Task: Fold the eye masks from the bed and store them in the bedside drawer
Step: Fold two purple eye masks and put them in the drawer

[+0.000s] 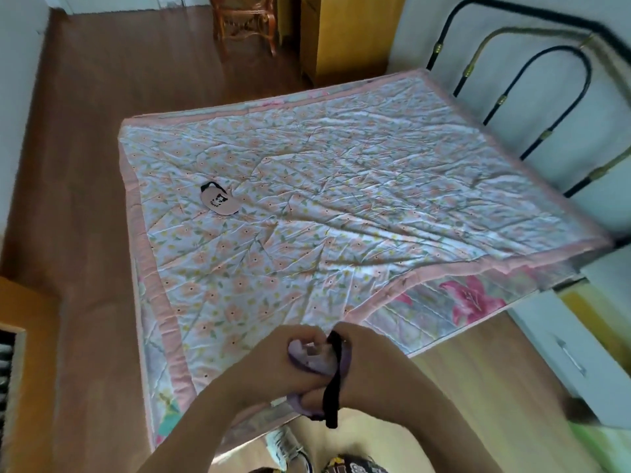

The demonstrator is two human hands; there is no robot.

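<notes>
Both hands were up close under the camera, just off the near edge of the bed [341,186], working one lilac eye mask [312,361]. Soft and padded it looked, rounded at the ends, pale on its inner face with a darker purple rim. The left hand [273,367] had its fingers curled over the mask's left end, gripping it. The right hand [368,370] was closed on the other end, and the black elastic strap [333,380] ran down over it in a flat ribbon, its loop dangling below the wrists. Both forearms came in bare from the bottom, angled toward each other.

Out on the quilt [341,213], near its left edge, lay a pink eye mask [218,200], flat, oval, with a black strap curling off its top end. A small dark cartoon face sat on it with a line of lettering beneath, too small to read.

That quilt was thin cotton, stitched in diamonds, creased all over, printed with little peach flowers and bound in pink. Beyond the far right edge stood a black and brass metal bedstead [532,107] of curved tubes. White drawers [577,356] with a slim bar handle stood at the right.
</notes>
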